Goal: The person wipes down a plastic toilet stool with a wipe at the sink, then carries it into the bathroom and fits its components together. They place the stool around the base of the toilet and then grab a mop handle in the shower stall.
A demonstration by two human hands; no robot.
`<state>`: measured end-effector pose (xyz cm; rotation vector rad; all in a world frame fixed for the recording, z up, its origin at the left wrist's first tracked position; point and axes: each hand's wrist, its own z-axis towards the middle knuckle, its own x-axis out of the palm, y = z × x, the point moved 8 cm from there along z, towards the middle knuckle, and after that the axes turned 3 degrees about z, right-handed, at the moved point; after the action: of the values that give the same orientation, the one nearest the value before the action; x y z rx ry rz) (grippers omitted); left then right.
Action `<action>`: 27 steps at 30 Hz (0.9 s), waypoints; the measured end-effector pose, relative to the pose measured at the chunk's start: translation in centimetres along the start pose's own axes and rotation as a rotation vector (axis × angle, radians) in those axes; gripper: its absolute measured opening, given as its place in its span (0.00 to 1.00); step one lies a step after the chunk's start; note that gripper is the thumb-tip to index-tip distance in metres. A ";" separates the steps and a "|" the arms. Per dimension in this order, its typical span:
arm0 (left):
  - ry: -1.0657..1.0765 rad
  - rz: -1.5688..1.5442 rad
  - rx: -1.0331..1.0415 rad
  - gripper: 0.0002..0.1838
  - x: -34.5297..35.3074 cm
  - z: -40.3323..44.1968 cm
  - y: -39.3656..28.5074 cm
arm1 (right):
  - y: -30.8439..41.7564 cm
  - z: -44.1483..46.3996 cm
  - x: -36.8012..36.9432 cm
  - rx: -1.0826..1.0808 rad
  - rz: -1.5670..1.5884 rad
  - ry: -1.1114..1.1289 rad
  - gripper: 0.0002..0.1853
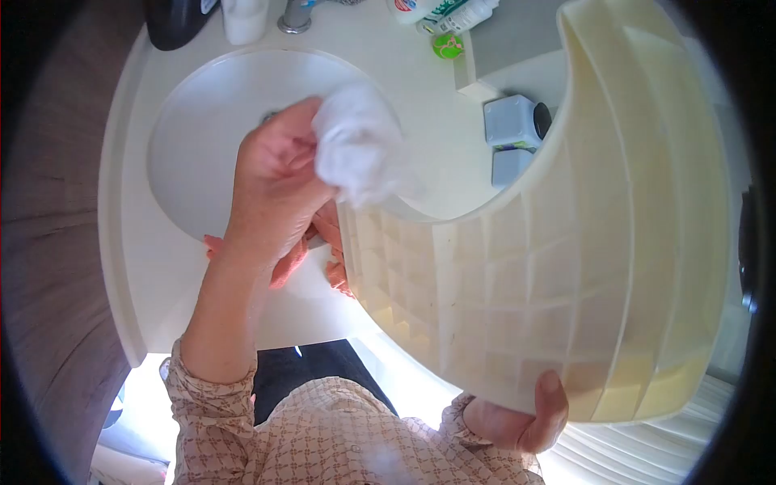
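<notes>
My left hand (279,166) is closed around a bunched white cloth (358,145), blurred by motion, above the washbasin (194,153). At the lower right, my right hand (537,416) grips the bottom edge of a large cream plastic piece (517,283), thumb on its face. This piece is curved, with a ribbed grid surface and a deep rounded cut-out along its upper side. It is held tilted over the right part of the counter. A coral-orange cloth (291,263) lies over the basin's front rim, partly hidden by my left wrist and the plastic piece.
A faucet (295,16) stands behind the basin, with a dark bottle (178,20) and a white bottle (245,20) to its left. Tubes (458,16) and a green item (447,46) lie at the back right. White containers (511,121) stand behind the plastic piece on the counter (182,283).
</notes>
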<state>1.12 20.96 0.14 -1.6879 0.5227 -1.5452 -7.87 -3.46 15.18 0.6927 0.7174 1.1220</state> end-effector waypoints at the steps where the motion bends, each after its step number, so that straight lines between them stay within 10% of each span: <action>1: -0.038 0.046 -0.035 0.14 -1.5 -0.5 0.8 | 0.2 -0.4 0.5 -0.132 -0.146 0.099 0.08; 5: 0.030 0.279 -0.116 0.18 -2.1 -3.2 5.9 | 0.5 -0.7 3.5 -0.428 -0.497 0.386 0.09; 9: -0.005 0.769 0.264 0.18 2.3 -2.9 3.1 | -1.3 1.6 3.2 -0.064 -0.036 0.151 0.11; 15: 0.005 1.106 0.168 0.13 4.9 -1.9 1.8 | 0.2 3.5 4.6 0.084 0.120 0.117 0.20; 27: -0.406 0.749 0.039 0.11 4.4 -2.9 4.7 | -1.2 4.0 4.9 0.233 0.254 0.099 0.22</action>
<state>0.02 14.08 -0.72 -1.4710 0.7803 -0.6549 -2.71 0.30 15.80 0.9505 0.8706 1.3236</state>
